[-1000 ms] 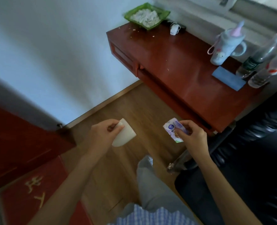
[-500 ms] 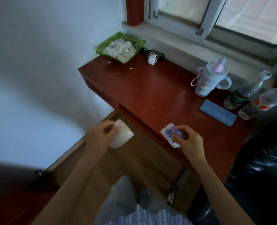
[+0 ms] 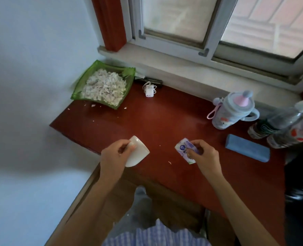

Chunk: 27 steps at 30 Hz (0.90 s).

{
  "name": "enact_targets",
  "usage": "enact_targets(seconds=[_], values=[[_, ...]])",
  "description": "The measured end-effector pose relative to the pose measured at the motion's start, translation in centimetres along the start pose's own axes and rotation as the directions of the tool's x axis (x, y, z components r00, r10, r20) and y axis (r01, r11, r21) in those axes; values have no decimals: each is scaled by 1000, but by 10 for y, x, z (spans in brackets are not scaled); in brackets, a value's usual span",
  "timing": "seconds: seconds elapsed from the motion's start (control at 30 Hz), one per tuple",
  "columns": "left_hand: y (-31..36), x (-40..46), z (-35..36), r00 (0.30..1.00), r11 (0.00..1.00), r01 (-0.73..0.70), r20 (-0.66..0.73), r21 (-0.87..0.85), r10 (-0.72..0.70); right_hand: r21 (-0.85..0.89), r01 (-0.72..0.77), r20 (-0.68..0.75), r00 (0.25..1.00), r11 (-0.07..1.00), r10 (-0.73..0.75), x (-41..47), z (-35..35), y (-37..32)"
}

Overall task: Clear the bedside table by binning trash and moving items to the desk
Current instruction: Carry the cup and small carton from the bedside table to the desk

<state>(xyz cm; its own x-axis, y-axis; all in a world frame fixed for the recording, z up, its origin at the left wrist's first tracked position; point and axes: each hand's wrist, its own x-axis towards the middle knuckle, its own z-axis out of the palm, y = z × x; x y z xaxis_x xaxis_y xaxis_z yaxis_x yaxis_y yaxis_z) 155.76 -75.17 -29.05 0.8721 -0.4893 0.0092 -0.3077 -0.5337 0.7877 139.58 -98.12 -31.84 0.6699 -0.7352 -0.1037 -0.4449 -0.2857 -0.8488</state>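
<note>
Gripping smooth white cup (image 3: 137, 153), left hand (image 3: 114, 155); right hand (image 3: 204, 157) pinching crinkly purple-white packet (image 3: 183, 150) over glossy red-brown desk (image 3: 164, 121).

1. The desk (image 3: 164, 121) looks like dark red wood with a smooth, slightly glossy finish.
2. The cup (image 3: 138, 153) is white, smooth and faintly shiny, like glazed ceramic.
3. The packet (image 3: 184, 150) is thin printed plastic or paper, creased.
4. The green dish (image 3: 79, 86) is clear, glossy plastic or glass, holding rough white flakes.
5. The two bottles (image 3: 278, 125) are clear, shiny plastic.
6. The blue block (image 3: 247, 150) looks matt and soft.
7. The window frame (image 3: 216, 32) is smooth and grey.
</note>
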Motion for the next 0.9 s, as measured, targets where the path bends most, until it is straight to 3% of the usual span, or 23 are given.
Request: enact_targets(seconds=[0.37, 0.6, 0.9], values=[[-35, 106, -4, 1000, 999, 18, -3, 37, -18, -52, -100, 5, 995, 994, 100, 109, 53, -32], [-40, 121, 5, 1000, 999, -16, -28, -29, 15, -183, -70, 59, 995, 981, 82, 182, 68, -34], [-27, 125, 11, 989, 997, 52, -133, -51, -58, -334, 10, 161, 986, 943, 47, 271, 96, -34]])
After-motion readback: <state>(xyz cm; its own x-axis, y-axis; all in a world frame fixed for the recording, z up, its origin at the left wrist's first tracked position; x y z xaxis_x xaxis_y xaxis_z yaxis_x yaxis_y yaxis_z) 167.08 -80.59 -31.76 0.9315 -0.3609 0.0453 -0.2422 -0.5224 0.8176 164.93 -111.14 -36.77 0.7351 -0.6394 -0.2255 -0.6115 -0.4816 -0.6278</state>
